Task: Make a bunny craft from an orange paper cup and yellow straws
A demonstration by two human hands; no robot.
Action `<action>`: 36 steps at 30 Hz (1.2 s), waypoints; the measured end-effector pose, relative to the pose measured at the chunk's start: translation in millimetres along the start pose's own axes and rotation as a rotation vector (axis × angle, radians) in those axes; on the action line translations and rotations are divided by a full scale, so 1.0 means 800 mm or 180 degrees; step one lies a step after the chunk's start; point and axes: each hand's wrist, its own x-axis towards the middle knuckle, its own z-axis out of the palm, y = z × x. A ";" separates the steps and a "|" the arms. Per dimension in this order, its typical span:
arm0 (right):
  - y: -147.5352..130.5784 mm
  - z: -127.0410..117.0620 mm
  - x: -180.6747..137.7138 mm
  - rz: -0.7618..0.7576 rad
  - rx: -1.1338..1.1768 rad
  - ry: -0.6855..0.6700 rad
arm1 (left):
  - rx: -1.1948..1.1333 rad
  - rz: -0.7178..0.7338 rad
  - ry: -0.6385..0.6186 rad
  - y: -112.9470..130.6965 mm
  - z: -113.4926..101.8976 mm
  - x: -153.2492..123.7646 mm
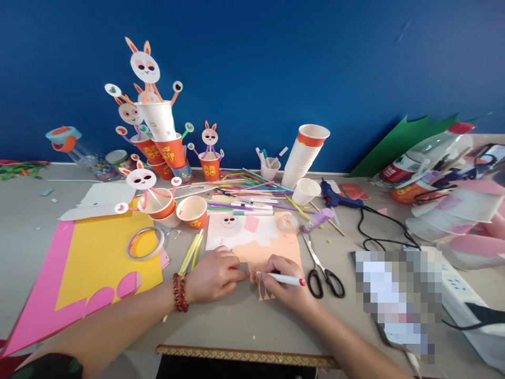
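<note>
My right hand (284,281) is closed round a white marker pen with a red end (287,279), its tip on a small peach paper cut-out (261,283) lying on the grey table (244,316). My left hand (215,275), with a red bead bracelet at the wrist, presses its curled fingers on the left edge of that cut-out. Just beyond lies a peach paper sheet (272,251) and a white sheet with a drawn bunny face (229,221).
Black-handled scissors (324,271) lie right of my right hand. Yellow and pink card (98,258) and a tape ring (145,243) are at left. Paper-cup bunnies (158,131), straws (244,195), a cup stack (303,155), a blue glue gun (335,199) and its cable stand behind.
</note>
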 end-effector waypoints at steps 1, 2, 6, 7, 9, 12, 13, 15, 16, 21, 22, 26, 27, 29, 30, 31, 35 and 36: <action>-0.002 0.000 0.001 -0.0006 0.0024 -0.0066 | 0.0009 -0.0001 -0.0012 0.000 -0.001 0.000; -0.003 0.000 0.002 -0.0002 0.0039 -0.0122 | 0.0012 0.0000 -0.0019 0.000 -0.001 0.001; -0.004 0.001 0.004 0.0061 -0.0028 -0.0190 | -0.0023 0.0001 -0.0020 0.000 -0.002 0.001; -0.004 0.001 0.004 0.0080 -0.0045 -0.0190 | -0.0032 -0.0004 -0.0017 0.001 -0.001 0.000; -0.003 0.002 0.004 0.0100 -0.0059 -0.0168 | -0.0051 -0.0012 -0.0008 0.001 -0.001 0.000; -0.003 0.002 0.004 0.0071 -0.0041 -0.0180 | -0.0062 -0.0011 0.0000 0.001 -0.001 0.000; -0.003 0.002 0.004 0.0065 -0.0032 -0.0202 | -0.0059 -0.0010 0.0001 0.001 -0.001 0.000; -0.003 0.002 0.004 0.0066 -0.0026 -0.0219 | -0.0049 -0.0012 -0.0002 0.000 -0.001 0.000; -0.003 0.002 0.004 0.0072 -0.0026 -0.0209 | -0.0044 -0.0014 -0.0006 0.000 -0.001 0.000; -0.002 0.002 0.004 0.0111 -0.0061 -0.0195 | -0.0043 -0.0023 -0.0045 0.000 -0.001 0.000; -0.002 0.002 0.004 0.0100 -0.0052 -0.0221 | -0.0043 -0.0028 -0.0041 0.000 0.000 0.000; -0.001 0.001 0.003 0.0031 0.0087 -0.0275 | -0.0041 -0.0020 -0.0003 0.000 0.000 0.000; -0.001 0.001 0.003 0.0029 0.0102 -0.0260 | -0.0038 -0.0019 -0.0006 0.000 0.001 0.000; -0.001 0.001 0.003 0.0039 0.0073 -0.0206 | -0.0032 -0.0015 -0.0025 0.000 0.001 0.000; -0.001 0.002 0.003 0.0036 0.0056 -0.0185 | -0.0026 -0.0015 -0.0032 0.000 0.001 0.000; -0.001 0.002 0.003 0.0015 0.0059 -0.0190 | -0.0019 -0.0014 -0.0037 0.000 0.001 0.000; -0.001 0.002 0.003 -0.0034 0.0142 -0.0227 | -0.0025 -0.0020 -0.0020 -0.002 0.001 0.000; 0.000 0.003 0.003 -0.0012 0.0128 -0.0206 | -0.0034 -0.0024 -0.0017 -0.002 0.001 0.000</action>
